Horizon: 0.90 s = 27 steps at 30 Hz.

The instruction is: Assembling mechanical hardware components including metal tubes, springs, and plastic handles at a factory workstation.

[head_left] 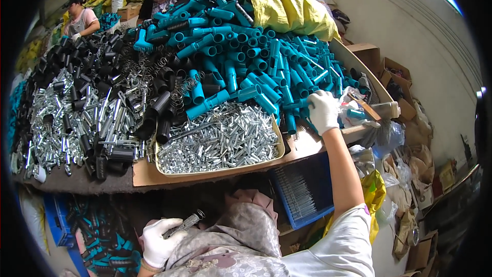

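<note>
Low and near my lap, my left hand (160, 240), in a white glove, is closed around a silver metal rod with a coil spring (192, 219) at its end. My right arm stretches out to the right side of the table. There my right hand (324, 113), also gloved, grips the end of a teal plastic tubular housing (296, 104) at the edge of a large heap of teal housings (241, 54). Its fingertips are partly hidden by the glove's back. Between my hands and the heap stands a shallow cream tray (220, 171) full of small metal pins.
Black sleeves and metal rods (102, 118) cover the table's left. A blue crate (328, 210) of thin metal rods sits below the table; another blue bin (57, 220) is lower left. A yellow sack (292, 7) lies behind the heap. Two people (161, 0) work across the table.
</note>
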Motion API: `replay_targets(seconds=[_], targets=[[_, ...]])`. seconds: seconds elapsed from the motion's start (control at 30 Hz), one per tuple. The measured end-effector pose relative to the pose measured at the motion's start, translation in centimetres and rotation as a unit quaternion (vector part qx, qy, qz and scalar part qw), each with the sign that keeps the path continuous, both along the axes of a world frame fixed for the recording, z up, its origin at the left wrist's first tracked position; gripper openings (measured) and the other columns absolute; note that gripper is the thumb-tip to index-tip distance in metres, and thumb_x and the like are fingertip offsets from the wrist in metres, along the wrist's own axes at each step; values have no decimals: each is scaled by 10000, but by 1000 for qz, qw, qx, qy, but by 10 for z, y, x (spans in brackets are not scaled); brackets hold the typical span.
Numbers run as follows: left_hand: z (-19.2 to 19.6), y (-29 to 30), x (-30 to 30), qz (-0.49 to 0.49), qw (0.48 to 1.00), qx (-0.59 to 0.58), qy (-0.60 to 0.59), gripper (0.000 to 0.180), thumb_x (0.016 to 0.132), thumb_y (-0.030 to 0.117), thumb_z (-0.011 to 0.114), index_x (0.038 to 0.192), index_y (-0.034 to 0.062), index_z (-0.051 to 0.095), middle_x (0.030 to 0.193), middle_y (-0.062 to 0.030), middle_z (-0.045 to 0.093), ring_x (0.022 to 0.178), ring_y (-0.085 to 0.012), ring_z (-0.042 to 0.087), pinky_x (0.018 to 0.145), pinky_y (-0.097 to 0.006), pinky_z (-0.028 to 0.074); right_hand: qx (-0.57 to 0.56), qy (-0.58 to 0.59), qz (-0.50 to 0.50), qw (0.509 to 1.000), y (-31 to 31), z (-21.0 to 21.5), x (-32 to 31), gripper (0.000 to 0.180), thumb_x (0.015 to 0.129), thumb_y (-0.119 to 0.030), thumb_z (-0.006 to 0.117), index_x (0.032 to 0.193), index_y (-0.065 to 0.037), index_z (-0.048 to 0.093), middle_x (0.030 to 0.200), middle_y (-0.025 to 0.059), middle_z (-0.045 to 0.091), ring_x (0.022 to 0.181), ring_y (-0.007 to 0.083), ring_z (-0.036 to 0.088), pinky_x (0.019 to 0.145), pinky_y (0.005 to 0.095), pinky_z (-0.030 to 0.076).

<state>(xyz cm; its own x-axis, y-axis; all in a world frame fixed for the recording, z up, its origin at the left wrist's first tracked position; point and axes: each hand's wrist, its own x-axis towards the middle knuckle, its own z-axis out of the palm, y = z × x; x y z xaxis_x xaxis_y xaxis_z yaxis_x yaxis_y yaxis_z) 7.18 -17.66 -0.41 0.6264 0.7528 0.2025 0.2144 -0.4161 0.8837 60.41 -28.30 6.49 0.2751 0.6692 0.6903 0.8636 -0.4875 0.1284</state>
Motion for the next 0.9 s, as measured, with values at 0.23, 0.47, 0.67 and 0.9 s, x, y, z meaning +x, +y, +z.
replay_targets(seconds=[0.23, 0.47, 0.67, 0.9], targets=[[10, -2, 0, 0, 999, 37, 12, 298, 636, 57, 842, 905, -6, 732, 789, -140, 714, 687, -256, 685, 645, -320, 523, -190, -58, -97, 975, 28, 2, 4, 178, 746, -80, 653, 914, -131, 680, 937, 92, 677, 977, 288, 612, 822, 419, 451], [10, 5, -5, 2, 999, 35, 27, 288, 646, 69, 839, 904, 4, 729, 803, -141, 711, 708, -273, 681, 657, -335, 527, -92, 148, -71, 982, -16, 81, -36, 333, 737, -272, 740, 1003, -82, 679, 935, 150, 698, 879, 348, 674, 793, 423, 535], [14, 8, 2, -42, 998, 26, 40, 288, 668, 26, 804, 932, -46, 713, 829, -143, 715, 728, -206, 699, 676, -289, 536, -82, 264, -101, 956, -50, 51, -59, 442, 679, -349, 797, 862, 36, 682, 790, 206, 683, 770, 356, 680, 745, 409, 527], [25, 12, 10, -97, 992, 72, 19, 295, 728, 105, 842, 975, 8, 713, 837, -136, 704, 700, -261, 684, 625, -324, 523, 108, 424, 51, 898, -68, -28, -85, 207, 813, -60, 691, 1001, 0, 631, 841, 72, 641, 763, 181, 617, 724, 330, 504]])
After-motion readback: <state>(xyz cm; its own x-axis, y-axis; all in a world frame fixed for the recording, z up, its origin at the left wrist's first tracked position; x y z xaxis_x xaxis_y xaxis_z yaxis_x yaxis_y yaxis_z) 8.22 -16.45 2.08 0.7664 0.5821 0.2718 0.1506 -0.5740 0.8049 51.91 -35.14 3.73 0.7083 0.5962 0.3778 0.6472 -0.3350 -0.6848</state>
